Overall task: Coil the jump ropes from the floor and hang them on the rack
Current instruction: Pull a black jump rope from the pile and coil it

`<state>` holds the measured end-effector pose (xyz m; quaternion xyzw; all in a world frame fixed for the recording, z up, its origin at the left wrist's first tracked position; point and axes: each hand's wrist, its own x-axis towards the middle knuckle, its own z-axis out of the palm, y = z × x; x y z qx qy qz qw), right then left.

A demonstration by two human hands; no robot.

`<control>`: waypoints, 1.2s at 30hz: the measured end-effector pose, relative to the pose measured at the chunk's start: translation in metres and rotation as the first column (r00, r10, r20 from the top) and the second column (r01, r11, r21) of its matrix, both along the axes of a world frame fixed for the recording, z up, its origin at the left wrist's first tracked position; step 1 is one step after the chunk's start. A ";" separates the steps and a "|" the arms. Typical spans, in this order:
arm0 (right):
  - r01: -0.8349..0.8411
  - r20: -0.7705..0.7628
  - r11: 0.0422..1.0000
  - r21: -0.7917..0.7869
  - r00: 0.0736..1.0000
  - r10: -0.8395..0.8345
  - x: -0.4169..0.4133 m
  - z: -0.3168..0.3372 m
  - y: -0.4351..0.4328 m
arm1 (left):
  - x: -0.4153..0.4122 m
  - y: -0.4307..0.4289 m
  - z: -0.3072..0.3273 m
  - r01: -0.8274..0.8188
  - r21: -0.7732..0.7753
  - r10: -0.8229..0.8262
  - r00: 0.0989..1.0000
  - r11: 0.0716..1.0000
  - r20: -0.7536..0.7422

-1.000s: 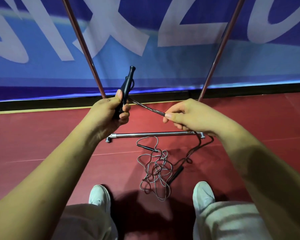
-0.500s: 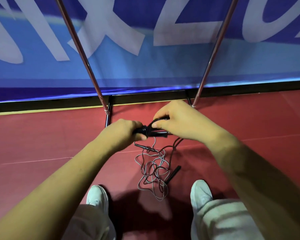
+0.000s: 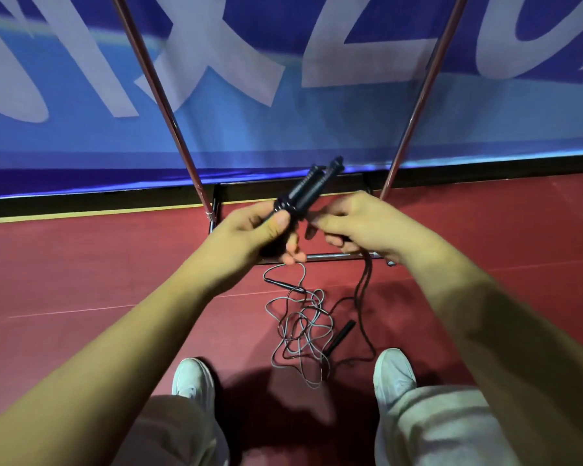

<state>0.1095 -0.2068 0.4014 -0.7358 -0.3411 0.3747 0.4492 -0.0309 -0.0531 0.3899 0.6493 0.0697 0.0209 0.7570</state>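
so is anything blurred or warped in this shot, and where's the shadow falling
Head view: the right hand is motion-smeared at its fingers, while the left hand and the two black handles read sharper; the wide lens splays the rack poles apart toward the top; the person's shadow darkens the red floor between the white shoes.

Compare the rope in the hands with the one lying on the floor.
The held rope has both handles together in the left hand; the floor rope has its handles lying apart. The held rope's cord is dark, the floor rope's grey. The held rope hangs in a long loop from the right hand; the floor rope is a tangled heap. Both have black handles, and neither is coiled yet.
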 end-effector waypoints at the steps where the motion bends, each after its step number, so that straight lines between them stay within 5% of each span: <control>1: -0.001 0.025 1.000 0.008 1.000 0.000 -0.001 0.001 0.003 | 0.002 0.001 0.002 -0.077 -0.031 0.076 0.997 0.997 -0.031; 6: -0.071 0.149 0.996 -0.060 0.986 0.079 -0.004 0.000 0.007 | 0.010 0.013 0.001 -0.261 -0.222 0.245 0.964 0.939 -0.100; 10: -0.060 0.117 0.993 -0.105 0.990 0.073 -0.006 -0.001 0.007 | 0.014 0.026 0.001 -0.349 -0.487 0.264 0.935 0.801 -0.235; 14: -0.063 0.256 0.983 -0.170 0.961 0.106 0.001 0.011 0.004 | 0.017 0.033 -0.004 -0.418 -0.564 0.298 0.908 0.712 -0.295; 21: -0.037 0.225 0.973 -0.230 0.970 0.090 -0.005 0.014 0.000 | 0.020 0.038 -0.016 -0.546 -0.404 0.466 0.838 0.734 -0.285; 28: 0.005 0.353 0.971 -0.239 0.932 0.082 -0.002 0.019 -0.001 | 0.020 0.038 -0.018 -0.513 -0.302 0.471 0.858 0.804 -0.203; 33: -0.030 0.346 0.965 -0.261 0.930 0.123 -0.003 0.021 -0.005 | 0.022 0.045 -0.016 -0.574 -0.328 0.465 0.811 0.750 -0.354; 36: -0.018 0.338 0.976 -0.215 0.937 0.092 0.001 0.025 -0.007 | 0.018 0.045 -0.016 -0.533 -0.252 0.421 0.821 0.808 -0.386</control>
